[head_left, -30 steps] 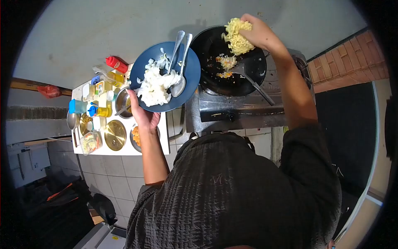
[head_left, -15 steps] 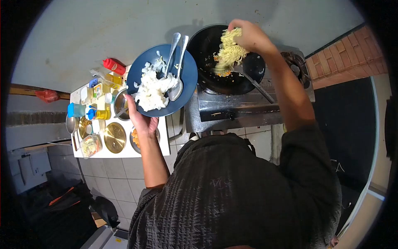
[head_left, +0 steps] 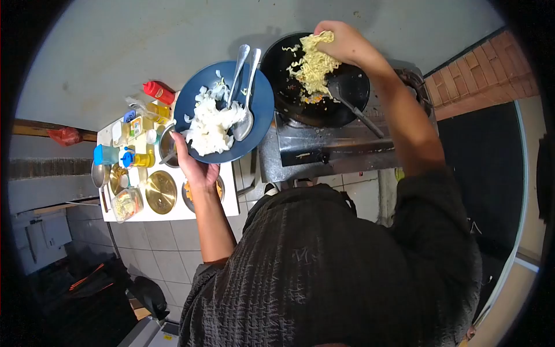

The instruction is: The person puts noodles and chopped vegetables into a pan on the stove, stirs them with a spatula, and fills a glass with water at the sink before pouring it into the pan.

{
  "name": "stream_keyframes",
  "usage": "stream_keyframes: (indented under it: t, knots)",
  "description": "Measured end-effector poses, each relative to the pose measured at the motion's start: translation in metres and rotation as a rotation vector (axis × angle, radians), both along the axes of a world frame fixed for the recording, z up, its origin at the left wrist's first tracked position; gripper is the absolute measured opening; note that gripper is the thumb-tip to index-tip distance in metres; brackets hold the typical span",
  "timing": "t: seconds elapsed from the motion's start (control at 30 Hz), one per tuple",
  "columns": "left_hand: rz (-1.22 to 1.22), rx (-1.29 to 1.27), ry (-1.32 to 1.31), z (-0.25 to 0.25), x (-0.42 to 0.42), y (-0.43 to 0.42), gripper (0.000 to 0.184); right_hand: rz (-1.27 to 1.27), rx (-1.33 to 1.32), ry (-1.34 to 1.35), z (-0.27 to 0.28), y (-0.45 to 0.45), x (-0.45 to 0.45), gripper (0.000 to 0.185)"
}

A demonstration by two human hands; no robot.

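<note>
Left hand: my left hand (head_left: pixel 199 173), the nearer of the two, palm up under the near edge of the dark blue plate (head_left: pixel 263 118); thumb at its left rim, spread partway, fingers mostly hidden beneath.
Plate, risk: supported from the near side only, so it could tip away from me if the wrist sags; the shredded white vegetable (head_left: pixel 211 127), probably cabbage, would then slide.
Cutlery, risk: a metal spoon (head_left: pixel 243 126) and a second metal handle (head_left: pixel 238 75) overhang the far rim; a tilt or a knock against the wok (head_left: pixel 324 118) could dislodge them.
Spatula: the spatula (head_left: pixel 363 118) lies across the wok's near right rim, blade inside, untouched; my right forearm passes just right of its handle and could snag it.
Wok contents: small orange and pale food bits (head_left: pixel 312 99) below the noodles (head_left: pixel 315 66).
Noodles, risk: they hang over the wok, strands loose at left; an uneven release might drop some past the far rim. Fingers near hot metal could burn; flame not visible.
Right hand: my right hand (head_left: pixel 346 43), farthest out, closed round the noodles' far end; fingertips partly hidden.
</note>
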State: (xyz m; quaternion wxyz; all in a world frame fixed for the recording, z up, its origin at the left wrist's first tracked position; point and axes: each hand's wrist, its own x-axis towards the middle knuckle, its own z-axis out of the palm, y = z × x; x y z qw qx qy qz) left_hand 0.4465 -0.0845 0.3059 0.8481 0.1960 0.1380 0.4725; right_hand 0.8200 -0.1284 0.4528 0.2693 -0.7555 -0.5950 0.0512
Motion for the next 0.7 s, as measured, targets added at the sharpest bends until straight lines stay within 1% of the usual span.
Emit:
stream_keyframes:
  t: [0.03, 0.07, 0.13, 0.17, 0.23, 0.27, 0.3, 0.37, 0.4, 0.43, 0.47, 0.5, 0.53, 0.57, 0.6, 0.63, 0.67, 0.7]
  knots:
    - [-0.007, 0.002, 0.003, 0.0, -0.005, -0.002, 0.07, 0.017, -0.028, -0.084, -0.003, 0.0, -0.004, 0.024]
    - [0.01, 0.025, -0.005, 0.003, -0.002, -0.002, 0.068, 0.015, -0.022, -0.089, -0.001, 0.004, -0.002, 0.024]
    - [0.072, 0.028, 0.036, 0.013, 0.003, -0.009, 0.066, -0.004, 0.263, -0.232, -0.003, 0.004, -0.004, 0.025]
    - [0.07, 0.024, 0.041, 0.012, 0.0, -0.01, 0.066, -0.006, 0.259, -0.227, -0.003, 0.003, -0.004, 0.025]
    - [-0.004, 0.039, -0.031, 0.008, -0.003, -0.005, 0.065, -0.073, -0.048, 0.079, 0.004, 0.004, 0.003, 0.026]
    - [-0.024, 0.077, -0.055, 0.005, -0.007, -0.004, 0.064, -0.02, 0.039, 0.094, 0.01, 0.003, 0.01, 0.026]
    - [-0.022, 0.071, -0.05, 0.005, -0.008, -0.005, 0.064, -0.018, 0.033, 0.099, 0.005, 0.005, 0.01, 0.026]
    - [0.022, 0.064, -0.01, 0.009, -0.005, -0.006, 0.065, 0.028, -0.12, 0.162, -0.004, 0.003, 0.01, 0.024]
    - [0.018, 0.066, -0.014, 0.01, -0.001, -0.005, 0.065, -0.019, -0.134, 0.004, 0.019, -0.004, -0.006, 0.021]
    - [0.011, 0.062, -0.015, 0.011, -0.001, -0.005, 0.065, -0.021, -0.135, 0.001, 0.051, -0.015, -0.025, 0.021]
    - [0.006, 0.054, -0.008, 0.01, -0.002, -0.006, 0.065, -0.098, -0.097, 0.145, 0.083, -0.025, -0.044, 0.02]
    - [0.007, 0.056, -0.01, 0.006, -0.009, -0.002, 0.065, -0.175, -0.052, 0.285, 0.102, -0.029, -0.058, 0.019]
    - [-0.045, 0.069, -0.049, 0.001, -0.012, 0.001, 0.064, -0.1, 0.06, 0.208, 0.106, -0.03, -0.055, 0.017]
    - [-0.1, 0.085, -0.087, -0.003, -0.015, 0.004, 0.064, -0.103, 0.063, 0.212, 0.11, -0.031, -0.058, 0.017]
    - [-0.105, 0.093, -0.086, 0.001, -0.012, 0.004, 0.064, -0.139, 0.018, 0.185, 0.115, -0.035, -0.065, 0.018]
    - [-0.04, 0.069, -0.033, 0.008, -0.007, 0.0, 0.065, -0.176, -0.032, 0.158, 0.117, -0.038, -0.067, 0.019]
    - [0.024, 0.043, 0.018, 0.009, -0.004, -0.004, 0.065, -0.123, -0.057, -0.081, 0.073, -0.012, -0.018, 0.022]
    - [0.018, 0.044, 0.015, 0.007, -0.003, -0.003, 0.065, -0.118, -0.068, -0.043, 0.051, -0.007, -0.011, 0.025]
